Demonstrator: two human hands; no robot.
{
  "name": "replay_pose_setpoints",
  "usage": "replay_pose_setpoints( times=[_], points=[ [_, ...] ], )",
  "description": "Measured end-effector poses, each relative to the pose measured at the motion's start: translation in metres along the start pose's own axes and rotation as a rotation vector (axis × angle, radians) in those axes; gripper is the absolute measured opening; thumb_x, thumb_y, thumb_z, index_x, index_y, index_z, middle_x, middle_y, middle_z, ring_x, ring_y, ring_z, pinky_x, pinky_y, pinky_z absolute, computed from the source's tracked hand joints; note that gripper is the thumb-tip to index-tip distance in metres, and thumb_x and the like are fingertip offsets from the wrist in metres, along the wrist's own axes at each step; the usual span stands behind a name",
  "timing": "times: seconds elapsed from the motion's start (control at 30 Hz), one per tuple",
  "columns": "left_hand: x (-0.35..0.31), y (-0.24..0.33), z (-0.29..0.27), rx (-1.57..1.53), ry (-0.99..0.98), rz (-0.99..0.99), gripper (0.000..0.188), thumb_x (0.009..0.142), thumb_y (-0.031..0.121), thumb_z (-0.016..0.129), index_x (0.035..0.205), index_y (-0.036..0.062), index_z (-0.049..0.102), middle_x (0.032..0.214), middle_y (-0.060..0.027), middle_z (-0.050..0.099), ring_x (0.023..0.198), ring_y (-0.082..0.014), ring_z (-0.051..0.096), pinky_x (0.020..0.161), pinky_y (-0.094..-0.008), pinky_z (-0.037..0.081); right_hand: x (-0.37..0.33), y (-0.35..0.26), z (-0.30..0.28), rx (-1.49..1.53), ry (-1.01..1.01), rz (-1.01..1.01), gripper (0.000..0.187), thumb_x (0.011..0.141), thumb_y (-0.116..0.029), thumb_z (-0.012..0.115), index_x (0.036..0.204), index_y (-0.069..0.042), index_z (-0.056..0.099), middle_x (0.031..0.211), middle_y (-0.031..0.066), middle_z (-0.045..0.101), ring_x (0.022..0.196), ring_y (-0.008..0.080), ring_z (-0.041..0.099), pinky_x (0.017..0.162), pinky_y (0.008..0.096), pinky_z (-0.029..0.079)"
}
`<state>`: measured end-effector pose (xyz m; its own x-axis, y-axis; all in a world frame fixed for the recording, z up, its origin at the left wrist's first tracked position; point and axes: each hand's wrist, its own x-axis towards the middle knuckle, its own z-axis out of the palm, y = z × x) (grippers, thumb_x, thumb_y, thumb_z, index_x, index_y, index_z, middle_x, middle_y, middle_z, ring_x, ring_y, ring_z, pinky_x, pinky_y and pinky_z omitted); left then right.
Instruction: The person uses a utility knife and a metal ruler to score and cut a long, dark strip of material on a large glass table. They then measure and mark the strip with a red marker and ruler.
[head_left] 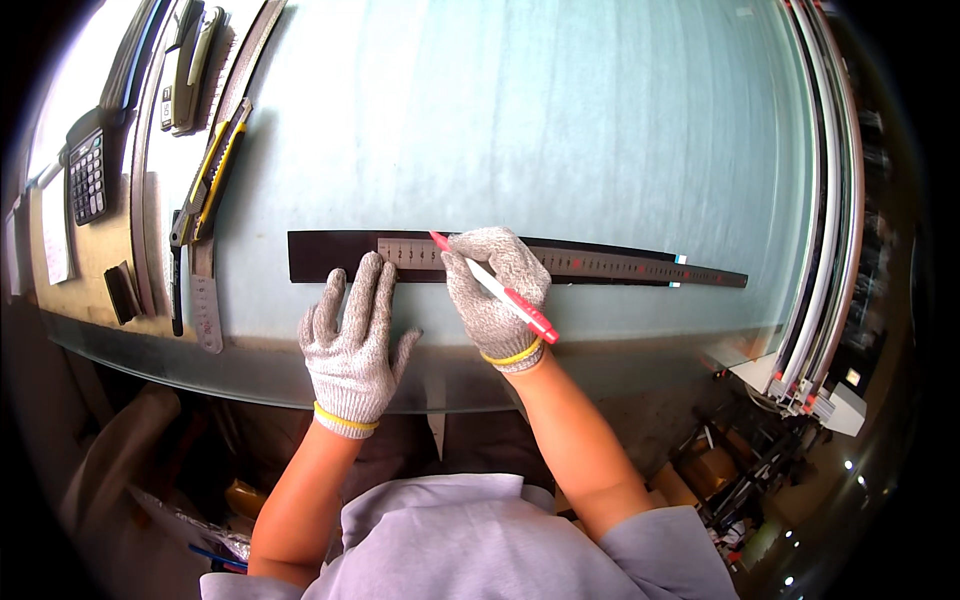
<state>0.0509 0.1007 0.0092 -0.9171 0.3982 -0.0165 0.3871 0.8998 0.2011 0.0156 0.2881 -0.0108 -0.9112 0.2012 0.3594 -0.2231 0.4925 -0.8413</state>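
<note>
A long black strip (328,252) lies across the glass-topped table, with a metal ruler (600,266) lying along it and reaching past its right end. My left hand (350,355), in a grey knit glove with a yellow cuff edge, rests flat with fingers stretched. Its fingertips touch the strip by the ruler's left end. In a matching glove, my right hand (517,268) grips a red and white pen (532,318). The pen slants, its red tip at the ruler's upper edge. My right palm partly covers the ruler and strip.
On the left lie a yellow utility knife (212,180), a stapler (190,75), a calculator (87,178) and a short steel ruler (206,318). Long rails (828,190) run along the table's right edge. Boxes and clutter (720,470) stand below right.
</note>
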Motion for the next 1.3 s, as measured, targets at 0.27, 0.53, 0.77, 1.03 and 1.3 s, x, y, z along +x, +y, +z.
replay_pose_setpoints(
  times=[0.27,0.53,0.77,1.03,1.3],
  points=[
    [0.0002,-0.0005,-0.0011,-0.03,-0.002,0.008,0.084,0.077,0.035,0.08,0.154,0.0125,0.052,0.161,-0.0069,0.048,0.144,-0.0351,0.046,0.111,-0.0478,0.034,0.0009,0.0008,0.0039,-0.033,-0.017,-0.026,0.018,0.08,0.004,0.078,0.092,-0.004,0.067,0.084,0.0116,0.068,0.072,0.0323,0.067,0.067,0.0393,0.055],
    [0.0007,-0.0012,-0.0001,-0.019,0.004,0.002,0.081,0.078,0.039,0.078,0.152,0.0157,0.055,0.161,-0.0021,0.048,0.144,-0.0321,0.044,0.106,-0.046,0.036,0.0023,0.0012,0.0048,-0.079,-0.023,-0.061,0.02,0.079,0.004,0.078,0.093,-0.003,0.066,0.083,0.0119,0.068,0.072,0.0337,0.066,0.067,0.0404,0.055],
    [0.0007,-0.0013,0.0008,-0.012,0.01,0.007,0.081,0.078,0.039,0.078,0.152,0.0158,0.055,0.161,-0.0022,0.048,0.143,-0.0322,0.044,0.106,-0.0462,0.036,0.0021,0.0021,0.0052,-0.057,-0.016,-0.056,0.02,0.079,0.004,0.078,0.092,-0.003,0.066,0.083,0.0118,0.067,0.072,0.0334,0.066,0.067,0.0401,0.055],
    [0.0009,-0.0007,-0.0009,-0.034,0.005,0.011,0.082,0.078,0.035,0.079,0.153,0.0132,0.053,0.161,-0.0057,0.047,0.144,-0.0344,0.045,0.109,-0.0473,0.035,0.0031,0.0004,0.0055,-0.078,-0.007,-0.039,0.02,0.079,0.005,0.079,0.09,-0.004,0.066,0.081,0.0114,0.067,0.071,0.0327,0.067,0.066,0.0392,0.055],
    [0.0006,-0.0001,-0.0016,-0.035,0.004,0.016,0.083,0.078,0.032,0.08,0.154,0.0115,0.052,0.162,-0.0072,0.046,0.144,-0.0354,0.045,0.111,-0.0481,0.034,-0.003,0.0005,-0.0017,0.046,0.077,0.032,0.019,0.08,0.007,0.078,0.094,-0.002,0.068,0.087,0.0121,0.071,0.074,0.0319,0.067,0.069,0.0388,0.055]
  ],
)
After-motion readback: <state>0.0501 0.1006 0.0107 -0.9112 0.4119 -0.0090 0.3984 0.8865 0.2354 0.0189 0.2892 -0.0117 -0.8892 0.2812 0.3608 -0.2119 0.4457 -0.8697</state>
